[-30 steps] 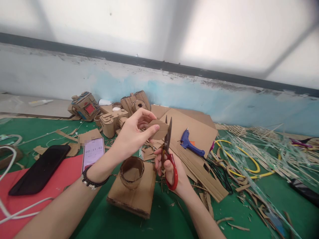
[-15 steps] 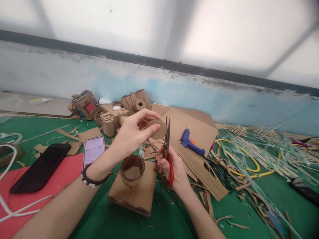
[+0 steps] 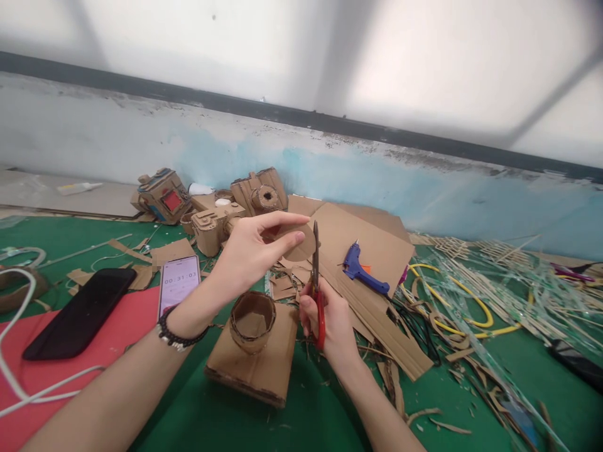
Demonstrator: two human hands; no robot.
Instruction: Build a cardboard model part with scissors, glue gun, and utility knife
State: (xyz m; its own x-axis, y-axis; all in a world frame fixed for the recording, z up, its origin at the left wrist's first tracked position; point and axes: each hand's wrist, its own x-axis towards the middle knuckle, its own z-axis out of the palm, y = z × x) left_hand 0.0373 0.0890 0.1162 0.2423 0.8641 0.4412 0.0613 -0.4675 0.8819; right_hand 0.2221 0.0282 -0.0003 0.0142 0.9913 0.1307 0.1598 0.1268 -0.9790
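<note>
My left hand (image 3: 254, 251) pinches a small round cardboard piece (image 3: 298, 243) between thumb and fingers, held above the table. My right hand (image 3: 330, 320) grips red-handled scissors (image 3: 316, 285), blades pointing up and closed against the right edge of the cardboard piece. Below the hands a cardboard ring (image 3: 252, 317) stands on a flat cardboard block (image 3: 259, 364).
A phone with a timer (image 3: 178, 282) and a dark phone (image 3: 80, 311) lie on a red sheet (image 3: 51, 370) at left. Cardboard models (image 3: 162, 194) sit at the back. A blue glue gun (image 3: 362, 270) rests on cardboard sheets (image 3: 367, 251). Sticks, yellow cable (image 3: 461, 301) and scraps clutter the right.
The scissor blades have closed on the cardboard piece, and my right hand's fingers drew together. The cardboard piece turned slightly in my left hand.
</note>
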